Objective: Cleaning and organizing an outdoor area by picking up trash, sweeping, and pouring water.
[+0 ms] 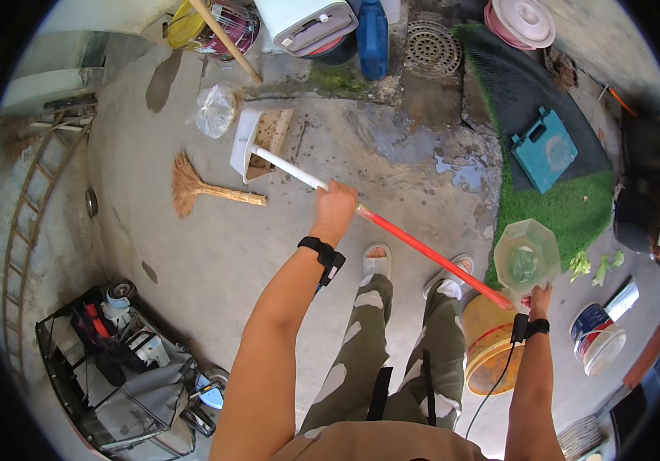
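My left hand (334, 208) is closed around a long pole (422, 248), white at one end and red at the other. The white end joins a white dustpan (245, 144) on the concrete floor, with a stained inner surface. In my right hand (539, 301), gripped by its edge, is a translucent octagonal plastic container (527, 256). The pole's red end comes close to this hand; whether they touch is unclear. Beneath it is an orange-yellow plastic bucket (485, 328), its opening facing my side. A short straw broom (215, 190) lies left of the dustpan.
A clear plastic bag (216, 110), a blue jug (373, 40) and a drain cover (432, 49) lie ahead. Right are a teal case (544, 150) on artificial turf (572, 210), leafy scraps (601, 269) and a paint bucket (592, 334). A covered three-wheeler (128, 374) stands left.
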{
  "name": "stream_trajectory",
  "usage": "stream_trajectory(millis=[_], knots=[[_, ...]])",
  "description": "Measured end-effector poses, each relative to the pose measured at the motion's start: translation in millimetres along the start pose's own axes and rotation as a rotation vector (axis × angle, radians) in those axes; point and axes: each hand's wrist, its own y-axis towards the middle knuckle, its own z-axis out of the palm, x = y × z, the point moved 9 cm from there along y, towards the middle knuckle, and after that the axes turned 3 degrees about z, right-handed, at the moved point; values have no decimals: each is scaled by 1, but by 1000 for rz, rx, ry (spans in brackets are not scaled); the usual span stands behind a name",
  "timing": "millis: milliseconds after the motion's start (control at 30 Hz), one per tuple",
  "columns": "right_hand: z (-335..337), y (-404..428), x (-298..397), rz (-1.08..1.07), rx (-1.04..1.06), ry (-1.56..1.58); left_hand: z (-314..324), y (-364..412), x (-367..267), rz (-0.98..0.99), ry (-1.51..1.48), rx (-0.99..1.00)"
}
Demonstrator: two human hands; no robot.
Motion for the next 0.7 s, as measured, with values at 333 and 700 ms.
stream_trajectory(millis=[333, 700], knots=[[40, 15, 38, 1, 164, 172, 39, 10, 20, -13, -205, 46], [0, -19, 46, -110, 227, 228, 12, -22, -9, 92, -71, 153]])
